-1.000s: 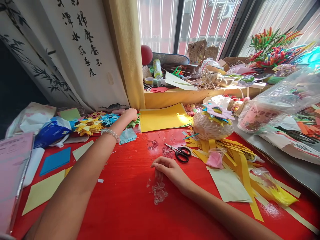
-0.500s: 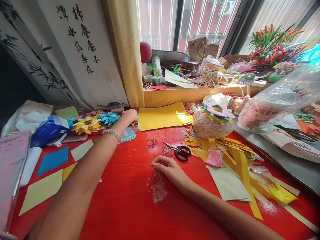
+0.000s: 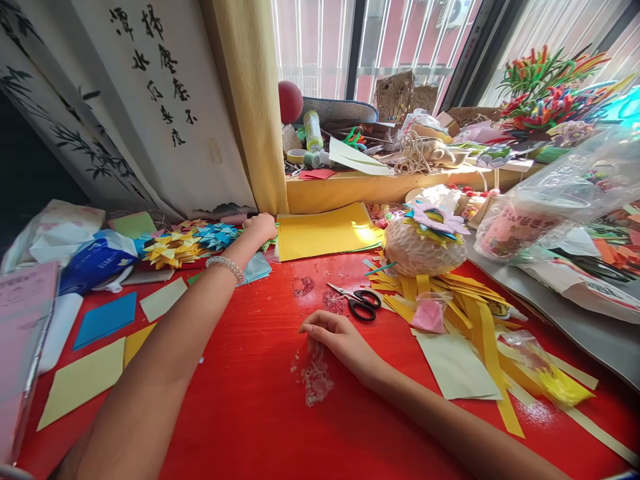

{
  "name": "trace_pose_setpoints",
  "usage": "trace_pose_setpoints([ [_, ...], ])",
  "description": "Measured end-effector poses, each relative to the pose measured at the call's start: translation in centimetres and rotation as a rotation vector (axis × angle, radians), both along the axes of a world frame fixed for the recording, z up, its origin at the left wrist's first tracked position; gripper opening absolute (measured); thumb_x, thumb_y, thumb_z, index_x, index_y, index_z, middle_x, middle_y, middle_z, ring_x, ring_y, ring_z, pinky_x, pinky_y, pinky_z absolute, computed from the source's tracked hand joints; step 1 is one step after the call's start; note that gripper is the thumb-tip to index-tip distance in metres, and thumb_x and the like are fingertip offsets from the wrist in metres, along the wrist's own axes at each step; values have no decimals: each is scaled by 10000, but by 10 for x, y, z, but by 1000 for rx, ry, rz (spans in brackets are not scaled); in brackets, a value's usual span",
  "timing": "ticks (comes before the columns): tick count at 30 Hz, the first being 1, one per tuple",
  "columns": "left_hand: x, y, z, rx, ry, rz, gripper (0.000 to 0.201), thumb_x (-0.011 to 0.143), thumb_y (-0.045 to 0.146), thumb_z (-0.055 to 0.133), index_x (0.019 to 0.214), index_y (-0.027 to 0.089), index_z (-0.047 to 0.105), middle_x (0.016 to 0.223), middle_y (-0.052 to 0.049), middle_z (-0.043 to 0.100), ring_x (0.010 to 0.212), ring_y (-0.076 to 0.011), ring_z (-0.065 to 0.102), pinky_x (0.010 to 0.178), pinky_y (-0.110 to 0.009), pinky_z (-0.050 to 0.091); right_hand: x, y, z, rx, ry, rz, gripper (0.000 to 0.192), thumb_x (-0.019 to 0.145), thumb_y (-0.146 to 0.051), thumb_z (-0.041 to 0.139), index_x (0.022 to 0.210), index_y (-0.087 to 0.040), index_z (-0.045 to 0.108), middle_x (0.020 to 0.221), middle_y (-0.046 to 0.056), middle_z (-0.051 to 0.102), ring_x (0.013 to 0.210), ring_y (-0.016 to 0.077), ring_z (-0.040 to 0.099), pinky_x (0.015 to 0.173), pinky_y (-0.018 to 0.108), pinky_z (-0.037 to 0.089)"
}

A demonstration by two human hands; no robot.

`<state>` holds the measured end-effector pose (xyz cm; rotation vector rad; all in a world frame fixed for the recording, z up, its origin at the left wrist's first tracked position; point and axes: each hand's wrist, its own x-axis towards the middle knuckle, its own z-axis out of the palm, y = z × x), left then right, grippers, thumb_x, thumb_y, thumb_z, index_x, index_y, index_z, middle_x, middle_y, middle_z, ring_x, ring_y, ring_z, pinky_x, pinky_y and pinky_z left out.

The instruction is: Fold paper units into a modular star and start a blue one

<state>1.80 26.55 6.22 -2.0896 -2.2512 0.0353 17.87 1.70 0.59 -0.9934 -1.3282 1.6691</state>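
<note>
Resting on the red table [image 3: 260,413], the right hand [image 3: 335,337] lies nearest, palm down with fingers curled loosely under, closed on nothing that shows; its fingertips touch a crumpled scrap of clear film [image 3: 315,381] that lies flat just toward the viewer. The forearm runs from the lower right, so the hand points up and to the left. Just beyond it lie black-handled scissors [image 3: 356,303], blades shut, long axis running left to right with the tips pointing left and slightly away and the handles toward the yellow strips [image 3: 480,320] on the right. Left of the forearms, flat paper squares in blue [image 3: 106,319] and pale yellow [image 3: 83,381] lie well apart from both hands.

Farther off, the left arm stretches away across the table, a bead bracelet [image 3: 225,267] on the wrist. The left hand [image 3: 260,227] is at the table's far edge, against the foot of the curtain [image 3: 245,107], fingers bent over something; what it grips, if anything, cannot be told. It sits between a heap of folded paper stars [image 3: 193,241] on its left and a yellow sheet [image 3: 327,230] on its right, whose long axis runs left to right. The two hands are well apart. Beyond the sheet a straw-wrapped ball [image 3: 423,250] carries paper flowers, and the sill [image 3: 380,187] behind is crowded with craft clutter.
</note>
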Motion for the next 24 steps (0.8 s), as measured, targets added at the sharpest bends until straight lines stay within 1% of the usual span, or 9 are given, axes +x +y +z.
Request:
trace_pose_setpoints([
  [3, 0, 0, -4, -19, 26, 46, 639, 552, 254, 685, 1150, 78, 545, 1140, -221, 571, 1031, -349, 540, 777, -377, 474, 0, 0, 0, -9, -3, -6, 136, 773, -275, 532, 734, -145, 523, 536, -27, 523, 468, 76, 459, 485, 193, 373],
  [8, 1, 1, -3, -62, 52, 60, 740, 522, 314, 710, 1197, 96, 501, 1169, -194, 562, 1064, -339, 520, 788, -361, 471, -1, 0, -1, -5, 5, 3, 138, 771, -277, 532, 738, -144, 525, 538, -24, 526, 466, 77, 460, 486, 197, 373],
  [13, -1, 5, -4, -99, 68, 73, 803, 494, 274, 730, 1228, 85, 466, 1180, -197, 552, 1060, -347, 522, 782, -372, 477, -1, 1, -2, -5, 2, 4, 145, 769, -286, 534, 736, -145, 523, 536, -24, 524, 468, 81, 461, 490, 201, 374],
  [19, -7, 5, -6, -62, 80, 32, 728, 526, 277, 717, 1201, 114, 499, 1157, -191, 570, 1056, -337, 527, 785, -354, 474, 0, 0, 1, -8, -14, 5, 137, 777, -279, 526, 734, -148, 527, 541, -25, 520, 477, 82, 463, 494, 199, 377],
  [24, -8, 5, -6, -40, 85, 0, 701, 545, 234, 700, 1198, 92, 492, 1137, -212, 575, 1025, -336, 546, 785, -364, 474, 0, -1, 1, 0, -13, 9, 130, 779, -272, 523, 737, -150, 527, 540, -27, 517, 473, 82, 458, 490, 199, 374],
])
